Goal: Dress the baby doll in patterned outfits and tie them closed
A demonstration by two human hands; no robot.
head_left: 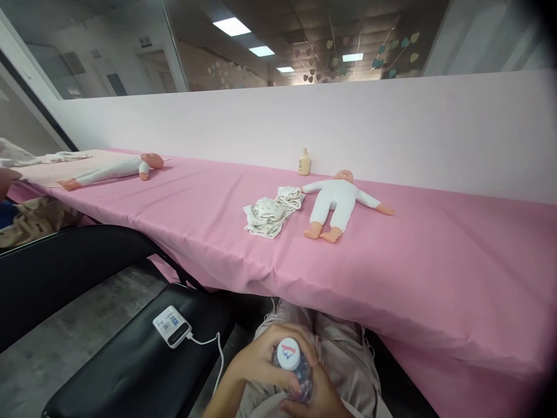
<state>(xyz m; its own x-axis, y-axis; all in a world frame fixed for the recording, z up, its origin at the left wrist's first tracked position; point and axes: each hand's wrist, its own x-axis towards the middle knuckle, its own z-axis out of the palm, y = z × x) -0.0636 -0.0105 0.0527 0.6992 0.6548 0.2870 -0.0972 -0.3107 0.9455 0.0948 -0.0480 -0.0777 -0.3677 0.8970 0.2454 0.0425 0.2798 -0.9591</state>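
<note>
Fingers of the left hand (261, 359) and right hand (325, 393) are curled around a clear, cylindrical, white-capped bottle (307, 381) above the beige-trousered lap (352, 348), before the pink cloth-covered bench (391, 255), so I judge this a holding step whose next move calls for steady grips.

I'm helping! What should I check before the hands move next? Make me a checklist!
1. Bottle held by the left hand and right hand: ok.
2. White cap on the bottle: ok.
3. Nearer doll lying on its back on the pink sheet: ok.
4. Cloth spread flat: not ok, it's bunched up.
5. Cloth apart from that doll's arm: cannot tell, they meet in this view.
6. Yellow bottle standing upright: ok.
</note>
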